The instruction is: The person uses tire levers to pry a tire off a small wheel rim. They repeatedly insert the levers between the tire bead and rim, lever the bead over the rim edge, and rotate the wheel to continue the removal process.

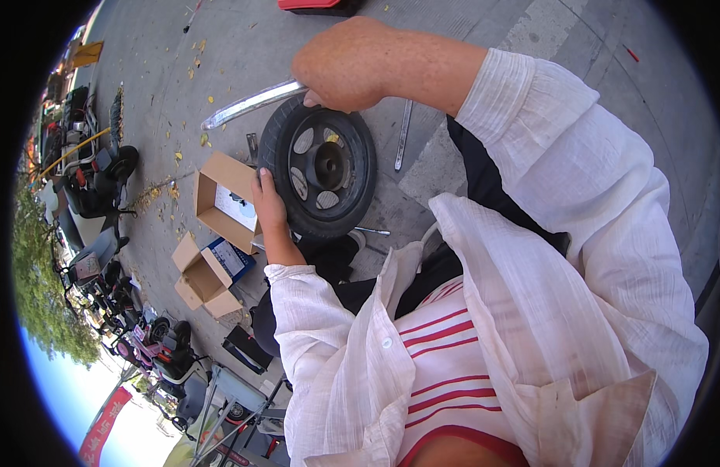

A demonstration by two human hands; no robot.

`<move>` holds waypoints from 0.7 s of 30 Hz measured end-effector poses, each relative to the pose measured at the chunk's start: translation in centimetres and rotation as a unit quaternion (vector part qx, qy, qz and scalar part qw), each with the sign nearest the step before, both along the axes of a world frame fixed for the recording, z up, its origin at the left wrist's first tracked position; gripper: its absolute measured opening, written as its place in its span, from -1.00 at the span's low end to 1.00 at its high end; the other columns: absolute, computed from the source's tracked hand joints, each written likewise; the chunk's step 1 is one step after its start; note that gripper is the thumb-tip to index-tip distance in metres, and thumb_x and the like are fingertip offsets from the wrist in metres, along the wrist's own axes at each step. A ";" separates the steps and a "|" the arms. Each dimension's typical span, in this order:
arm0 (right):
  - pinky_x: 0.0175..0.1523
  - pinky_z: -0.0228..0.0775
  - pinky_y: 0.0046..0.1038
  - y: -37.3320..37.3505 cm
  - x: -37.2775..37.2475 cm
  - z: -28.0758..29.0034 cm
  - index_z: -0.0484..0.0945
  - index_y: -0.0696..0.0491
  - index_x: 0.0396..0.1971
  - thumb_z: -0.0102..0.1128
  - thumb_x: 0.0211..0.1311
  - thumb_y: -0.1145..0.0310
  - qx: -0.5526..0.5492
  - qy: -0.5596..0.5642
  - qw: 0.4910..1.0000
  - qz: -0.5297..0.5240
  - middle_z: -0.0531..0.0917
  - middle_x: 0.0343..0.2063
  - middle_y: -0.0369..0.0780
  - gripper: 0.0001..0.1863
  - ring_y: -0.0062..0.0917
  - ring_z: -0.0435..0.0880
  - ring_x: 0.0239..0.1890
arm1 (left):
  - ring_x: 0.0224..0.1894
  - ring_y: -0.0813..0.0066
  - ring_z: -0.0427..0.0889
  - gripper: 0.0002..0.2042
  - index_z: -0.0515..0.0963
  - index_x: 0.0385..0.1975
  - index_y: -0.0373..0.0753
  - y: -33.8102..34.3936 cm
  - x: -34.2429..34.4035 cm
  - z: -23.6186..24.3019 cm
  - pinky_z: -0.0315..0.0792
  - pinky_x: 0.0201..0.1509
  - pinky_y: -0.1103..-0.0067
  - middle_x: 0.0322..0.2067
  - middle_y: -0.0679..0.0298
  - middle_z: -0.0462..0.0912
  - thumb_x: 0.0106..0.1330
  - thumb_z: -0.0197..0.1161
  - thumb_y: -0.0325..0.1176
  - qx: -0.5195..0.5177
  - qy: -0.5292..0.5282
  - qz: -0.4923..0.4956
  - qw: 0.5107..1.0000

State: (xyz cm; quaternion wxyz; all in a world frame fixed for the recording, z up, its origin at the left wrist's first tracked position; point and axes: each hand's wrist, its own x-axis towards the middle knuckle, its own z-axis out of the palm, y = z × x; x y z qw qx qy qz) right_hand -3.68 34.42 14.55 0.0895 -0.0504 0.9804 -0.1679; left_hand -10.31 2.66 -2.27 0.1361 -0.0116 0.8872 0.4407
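On the ground [154, 54], the black wheel [322, 167] touched the left hand [269, 206], whose squeeze I couldn't tell; by the wheel's far edge, the right hand [344, 66] gripped a silver bar [252, 104] pointing left.

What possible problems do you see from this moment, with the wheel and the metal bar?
The bar in the right hand might slip and strike the bare left hand at the tyre's edge.
If the wheel shifts, it may push the open box close beside it.
A second bar lies on the ground near the person's leg, so it could be stepped on.
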 end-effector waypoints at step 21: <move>-0.23 0.53 -0.23 -0.1 0.2 0.4 0.70 0.05 -0.28 0.19 0.29 0.18 0.009 -0.014 1.000 0.000 0.71 -0.42 -0.14 -0.74 -0.28 0.73 -0.30 | 0.14 0.15 0.47 -0.45 0.38 0.18 -0.41 -0.6 -0.3 -0.7 0.26 0.24 0.45 0.09 -0.06 0.51 0.46 -0.05 0.00 0.018 0.004 -0.002 1.000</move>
